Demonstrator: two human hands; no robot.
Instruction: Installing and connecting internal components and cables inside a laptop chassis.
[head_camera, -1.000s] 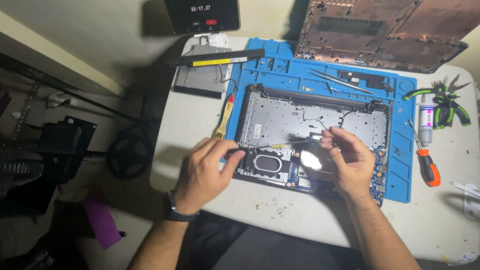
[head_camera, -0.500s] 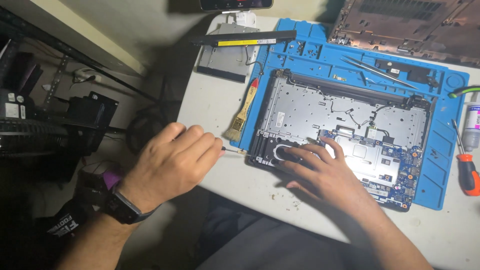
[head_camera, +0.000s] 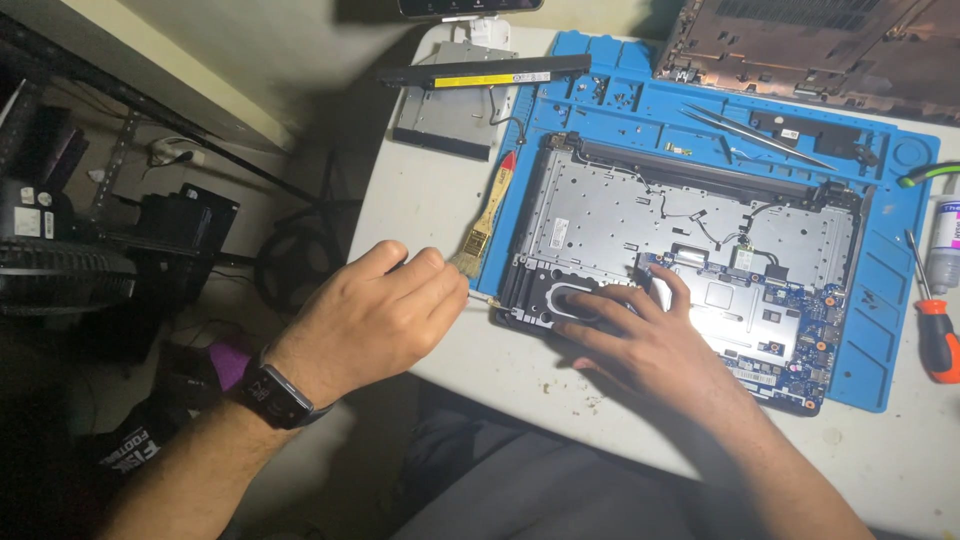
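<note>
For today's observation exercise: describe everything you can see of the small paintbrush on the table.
The paintbrush has a pale wooden handle with a red tip and light bristles. It lies flat and slanted on the white table, red end pointing away, along the blue mat's left edge. The bristles lie right by the left hand; contact is unclear.

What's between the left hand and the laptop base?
Head view: a thin tool tip from the left hand reaches the laptop base; otherwise bare table.

Laptop chassis (head_camera: 690, 215): matt silver sheet metal. Under it, mat (head_camera: 880, 290): blue matt rubbery. Left of mat, brush (head_camera: 487, 215): glossy wooden handle. Table (head_camera: 420, 200): smooth white plastic.
</note>
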